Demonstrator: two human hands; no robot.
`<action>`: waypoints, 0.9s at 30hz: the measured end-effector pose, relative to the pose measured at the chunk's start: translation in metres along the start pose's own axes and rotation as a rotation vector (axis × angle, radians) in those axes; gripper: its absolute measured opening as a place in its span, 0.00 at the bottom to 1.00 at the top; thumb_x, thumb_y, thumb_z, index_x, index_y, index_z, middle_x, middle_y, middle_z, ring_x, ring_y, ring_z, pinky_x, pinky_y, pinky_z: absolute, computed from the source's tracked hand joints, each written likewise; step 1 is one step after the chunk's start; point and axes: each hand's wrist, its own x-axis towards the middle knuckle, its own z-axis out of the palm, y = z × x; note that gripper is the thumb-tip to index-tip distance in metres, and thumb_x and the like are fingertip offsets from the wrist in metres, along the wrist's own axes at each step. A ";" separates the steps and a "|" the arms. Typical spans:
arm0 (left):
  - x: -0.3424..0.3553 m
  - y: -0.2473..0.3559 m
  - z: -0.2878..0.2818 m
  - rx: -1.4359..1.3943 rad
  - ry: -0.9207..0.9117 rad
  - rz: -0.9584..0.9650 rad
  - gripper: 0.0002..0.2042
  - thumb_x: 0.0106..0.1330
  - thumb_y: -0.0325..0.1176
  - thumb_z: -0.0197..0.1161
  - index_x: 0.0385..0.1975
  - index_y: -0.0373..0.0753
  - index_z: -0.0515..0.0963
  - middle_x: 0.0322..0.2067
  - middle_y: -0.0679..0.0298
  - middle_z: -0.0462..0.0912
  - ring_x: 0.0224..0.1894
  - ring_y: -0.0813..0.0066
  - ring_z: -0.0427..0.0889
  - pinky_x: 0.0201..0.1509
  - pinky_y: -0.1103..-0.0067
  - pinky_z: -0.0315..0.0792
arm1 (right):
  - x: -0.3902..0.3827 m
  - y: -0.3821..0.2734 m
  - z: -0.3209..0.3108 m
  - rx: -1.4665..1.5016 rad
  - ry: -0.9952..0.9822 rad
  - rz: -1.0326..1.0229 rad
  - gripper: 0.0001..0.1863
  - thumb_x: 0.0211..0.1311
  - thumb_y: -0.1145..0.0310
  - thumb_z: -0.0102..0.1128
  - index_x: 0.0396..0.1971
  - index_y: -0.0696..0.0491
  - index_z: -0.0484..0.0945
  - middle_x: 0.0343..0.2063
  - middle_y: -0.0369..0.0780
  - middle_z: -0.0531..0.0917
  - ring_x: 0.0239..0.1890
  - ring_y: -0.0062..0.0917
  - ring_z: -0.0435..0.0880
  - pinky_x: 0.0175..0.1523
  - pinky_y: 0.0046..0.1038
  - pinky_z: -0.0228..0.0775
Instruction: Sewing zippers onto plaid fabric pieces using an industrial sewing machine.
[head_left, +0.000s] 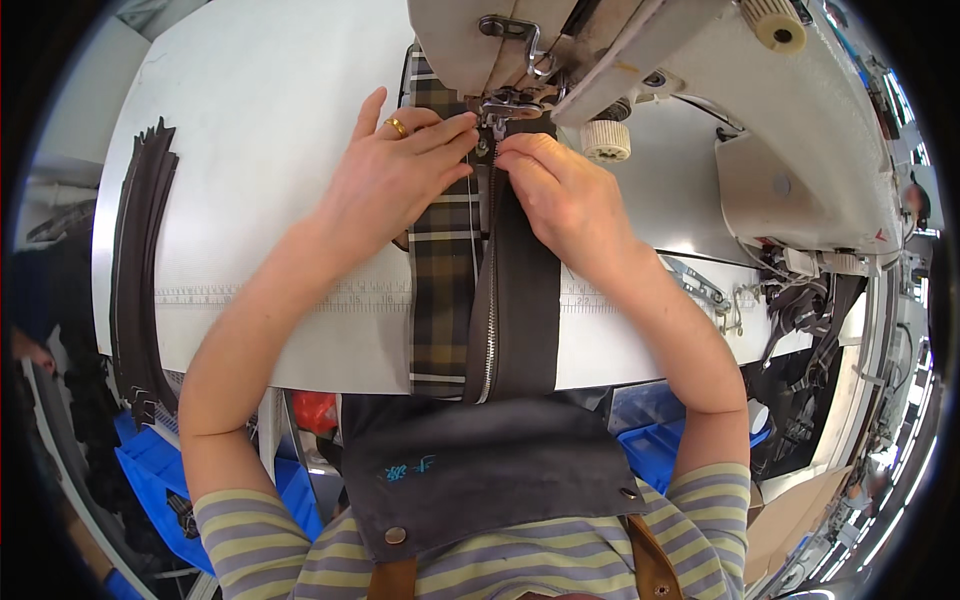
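Observation:
A strip of plaid fabric (pixel 438 340) and a dark brown fabric strip (pixel 530 320) run side by side from the table's front edge up to the presser foot (pixel 500 128) of a sewing machine (pixel 690 60). Between them lies a metal-toothed zipper (pixel 490 335) on dark tape. My left hand (pixel 385 185), with a gold ring, rests on the plaid fabric with its fingers stretched toward the foot. Just in front of the foot, my right hand (pixel 570 195) pinches the zipper's upper part, and its fingertips hide the exact hold. The needle's tip cannot be made out.
A bundle of dark zippers (pixel 140 270) hangs over the table's left edge. A printed ruler (pixel 350 298) crosses the white table (pixel 250 100). Blue bins (pixel 165 490) sit below at both sides. Dark fabric scraps (pixel 815 310) lie at the right, beside a metal bracket (pixel 700 285).

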 end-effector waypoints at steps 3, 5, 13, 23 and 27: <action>-0.001 0.003 0.001 0.012 0.006 0.006 0.14 0.60 0.39 0.63 0.44 0.42 0.79 0.49 0.72 0.79 0.48 0.73 0.75 0.65 0.54 0.56 | -0.001 0.000 -0.003 -0.003 0.001 -0.015 0.09 0.49 0.81 0.61 0.33 0.60 0.78 0.39 0.41 0.80 0.35 0.33 0.82 0.37 0.29 0.77; -0.002 0.004 -0.001 -0.014 -0.010 -0.008 0.14 0.60 0.40 0.63 0.44 0.43 0.80 0.48 0.73 0.80 0.48 0.75 0.75 0.65 0.53 0.55 | -0.001 -0.002 -0.005 -0.007 0.000 -0.022 0.09 0.49 0.81 0.61 0.34 0.60 0.78 0.39 0.41 0.80 0.35 0.33 0.82 0.37 0.29 0.77; -0.005 0.004 -0.005 -0.037 0.001 -0.007 0.16 0.58 0.38 0.65 0.45 0.41 0.81 0.50 0.72 0.80 0.48 0.77 0.77 0.67 0.53 0.48 | 0.000 -0.005 -0.003 -0.001 0.036 -0.020 0.10 0.49 0.82 0.62 0.34 0.60 0.78 0.38 0.40 0.80 0.35 0.32 0.82 0.37 0.29 0.77; -0.007 0.000 -0.014 -0.051 -0.014 -0.028 0.14 0.59 0.40 0.64 0.42 0.41 0.82 0.48 0.74 0.81 0.48 0.77 0.76 0.67 0.51 0.51 | 0.000 -0.002 0.006 0.075 0.086 -0.025 0.12 0.50 0.77 0.59 0.37 0.57 0.79 0.38 0.39 0.82 0.34 0.32 0.82 0.38 0.31 0.77; 0.000 -0.004 -0.010 -0.047 -0.037 -0.011 0.14 0.61 0.41 0.63 0.43 0.42 0.81 0.48 0.73 0.81 0.49 0.76 0.76 0.67 0.51 0.51 | 0.000 0.004 0.009 0.034 0.123 -0.028 0.11 0.50 0.77 0.59 0.37 0.58 0.79 0.35 0.39 0.82 0.33 0.33 0.82 0.37 0.31 0.77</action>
